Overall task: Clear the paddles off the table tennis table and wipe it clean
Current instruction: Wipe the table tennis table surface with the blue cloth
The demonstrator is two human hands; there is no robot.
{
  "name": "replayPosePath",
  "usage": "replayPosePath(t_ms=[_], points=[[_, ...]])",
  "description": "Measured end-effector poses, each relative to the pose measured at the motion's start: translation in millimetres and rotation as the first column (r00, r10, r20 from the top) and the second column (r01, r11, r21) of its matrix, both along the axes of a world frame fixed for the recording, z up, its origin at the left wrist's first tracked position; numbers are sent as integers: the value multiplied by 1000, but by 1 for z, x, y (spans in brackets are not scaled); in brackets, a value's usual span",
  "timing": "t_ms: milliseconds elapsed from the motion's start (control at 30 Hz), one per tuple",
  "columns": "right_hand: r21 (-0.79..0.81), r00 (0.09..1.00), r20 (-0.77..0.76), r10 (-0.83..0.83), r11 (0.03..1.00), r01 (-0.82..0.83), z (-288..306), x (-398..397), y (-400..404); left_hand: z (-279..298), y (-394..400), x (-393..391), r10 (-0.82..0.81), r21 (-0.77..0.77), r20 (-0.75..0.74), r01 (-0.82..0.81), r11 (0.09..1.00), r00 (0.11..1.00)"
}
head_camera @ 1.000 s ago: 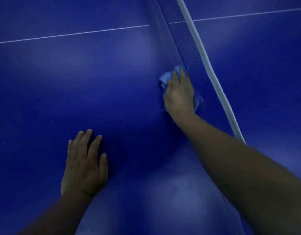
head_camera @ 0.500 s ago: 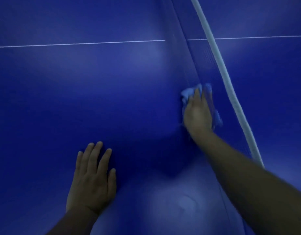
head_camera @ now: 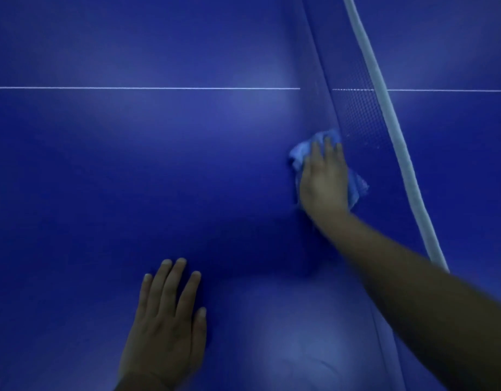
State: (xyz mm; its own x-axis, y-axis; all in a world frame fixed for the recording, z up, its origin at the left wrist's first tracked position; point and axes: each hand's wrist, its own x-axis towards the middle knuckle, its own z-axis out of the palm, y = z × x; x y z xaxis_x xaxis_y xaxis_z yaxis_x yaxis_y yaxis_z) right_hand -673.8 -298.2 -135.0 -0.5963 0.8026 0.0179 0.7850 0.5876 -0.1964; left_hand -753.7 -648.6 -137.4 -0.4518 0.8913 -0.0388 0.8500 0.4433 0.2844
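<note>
No paddles in view, so clearing looked done. Your right hand (head_camera: 324,183) pressed cloth (head_camera: 301,153) flat-fingered against net (head_camera: 362,122) base; left hand (head_camera: 166,323) spread on tabletop (head_camera: 102,179). Wiping midway, I'd guess.

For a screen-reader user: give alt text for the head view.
A right hand presses a crumpled light-blue cloth on a blue table tennis table beside its white-topped net. The left hand rests flat on the table.
</note>
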Motion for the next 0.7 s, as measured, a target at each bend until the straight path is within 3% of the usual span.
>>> replayPosePath(t_ms=[100,167,200,233,267,300,333,367,433,500,567,600,667,700], points=[[-33,959,-97,-266,964,264,20,-56,67,-4,-1,0,-13,39,0,13,999,1000],[-145,953,-87,-290,950,276,21,-96,95,-5,-1,-1,-15,64,-2,15,998,1000],[-259,993,-90,-71,965,46,20,-114,93,-6,0,-1,-14,66,-2,14,998,1000],[-274,929,-134,344,888,-369,14,-123,84,-5,0,-1,-13,64,-3,14,998,1000],[-147,760,-407,506,786,-601,4,-119,88,-5,0,-2,-13,60,-7,14,998,1000],[-96,543,-552,633,598,-795,-9,-114,73,-4,0,-1,-12,58,-10,13,998,1000],[-25,537,-471,700,597,-802,-11,-99,43,-4,0,-1,-8,59,-7,9,998,1000],[-5,625,-290,725,652,-758,-7,-79,3,-2,1,0,-4,65,1,4,998,1000],[-54,666,-57,744,664,-746,10,-20,-84,0,2,0,10,83,21,-11,996,1000],[-118,611,-14,792,605,-787,3,49,-142,2,3,-1,19,102,29,-22,995,999],[-5,605,55,794,606,-795,-4,83,-129,2,2,1,23,97,40,-27,995,999],[52,686,39,727,684,-728,-4,86,-109,2,3,0,22,95,49,-27,995,999],[64,932,15,363,930,-363,-2,85,-74,3,1,0,19,104,72,-27,994,997],[95,988,18,153,984,-154,2,80,-68,3,0,0,20,110,87,-30,994,996]])
